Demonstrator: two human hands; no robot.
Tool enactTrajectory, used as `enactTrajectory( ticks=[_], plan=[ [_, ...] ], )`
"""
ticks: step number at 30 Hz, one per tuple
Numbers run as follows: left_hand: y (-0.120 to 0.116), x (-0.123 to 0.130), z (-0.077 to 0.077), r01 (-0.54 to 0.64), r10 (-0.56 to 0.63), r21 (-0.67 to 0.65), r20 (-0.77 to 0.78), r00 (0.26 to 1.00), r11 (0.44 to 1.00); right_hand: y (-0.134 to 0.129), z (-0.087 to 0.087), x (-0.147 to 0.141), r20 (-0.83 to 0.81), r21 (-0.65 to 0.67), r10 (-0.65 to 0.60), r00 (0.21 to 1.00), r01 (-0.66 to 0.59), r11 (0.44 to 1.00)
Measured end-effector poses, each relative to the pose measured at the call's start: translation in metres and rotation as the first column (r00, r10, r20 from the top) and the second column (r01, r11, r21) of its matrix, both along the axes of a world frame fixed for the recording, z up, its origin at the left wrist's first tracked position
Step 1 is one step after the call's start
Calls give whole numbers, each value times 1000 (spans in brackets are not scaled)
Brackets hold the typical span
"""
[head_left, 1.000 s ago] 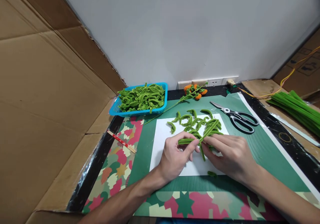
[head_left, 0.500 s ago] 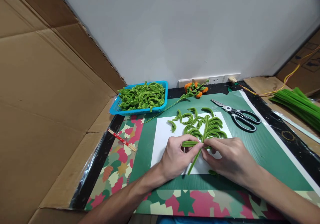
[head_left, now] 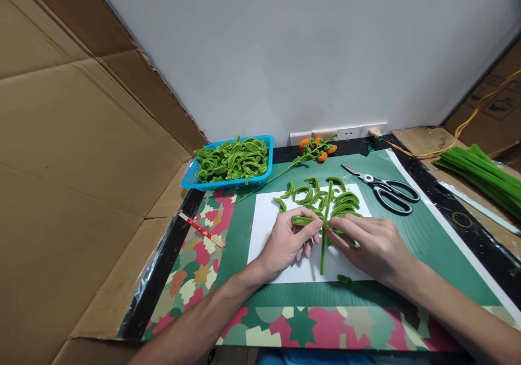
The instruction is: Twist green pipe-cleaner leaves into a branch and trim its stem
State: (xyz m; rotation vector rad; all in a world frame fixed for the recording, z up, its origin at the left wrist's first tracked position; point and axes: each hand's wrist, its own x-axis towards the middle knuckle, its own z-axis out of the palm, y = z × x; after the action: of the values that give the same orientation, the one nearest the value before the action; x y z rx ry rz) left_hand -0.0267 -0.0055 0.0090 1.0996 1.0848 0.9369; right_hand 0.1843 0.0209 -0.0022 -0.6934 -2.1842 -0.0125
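A straight green pipe-cleaner stem (head_left: 323, 256) stands between my hands over a white sheet of paper (head_left: 260, 245). My left hand (head_left: 285, 243) is closed, thumb and forefinger pinching a folded green pipe-cleaner leaf (head_left: 302, 220) against the stem's left side. From the right, my right hand (head_left: 378, 245) has its fingertips pressed together at the same spot on the stem; the exact contact is partly hidden. Curved green leaves (head_left: 345, 205) fan out along the stem's upper right. Several loose curled pieces (head_left: 303, 194) lie on the paper beyond my left hand.
A blue basket (head_left: 185, 179) heaped with green pieces stands back left. Near the wall lies an orange-flowered stem (head_left: 319, 150). Black-handled scissors (head_left: 393, 195) rest to the right, green pipe cleaners (head_left: 480, 175) at far right, chopsticks (head_left: 199, 227) at left. One scrap (head_left: 344, 279) lies near the front.
The stem has swung from leaning to nearly upright, its lower end shifting right. Both hands have moved slightly away from me, still pinching at the stem. My view has shifted a little.
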Motion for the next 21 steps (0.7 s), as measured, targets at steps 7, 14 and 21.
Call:
enactTrajectory(
  ticks=[7, 14, 21],
  plan=[
    [1, -1, 2, 32, -29, -37, 86, 996, 999, 5, -1, 2, -89, -12, 116, 989, -118, 993],
    [1, -3, 5, 71, -69, -20, 83, 994, 997, 11, -6, 8, -109, 6, 143, 984, -144, 990],
    [0, -4, 8, 96, -95, -27, 36, 995, 995, 16, -6, 17, -16, 78, 220, 975, -218, 973]
  ],
)
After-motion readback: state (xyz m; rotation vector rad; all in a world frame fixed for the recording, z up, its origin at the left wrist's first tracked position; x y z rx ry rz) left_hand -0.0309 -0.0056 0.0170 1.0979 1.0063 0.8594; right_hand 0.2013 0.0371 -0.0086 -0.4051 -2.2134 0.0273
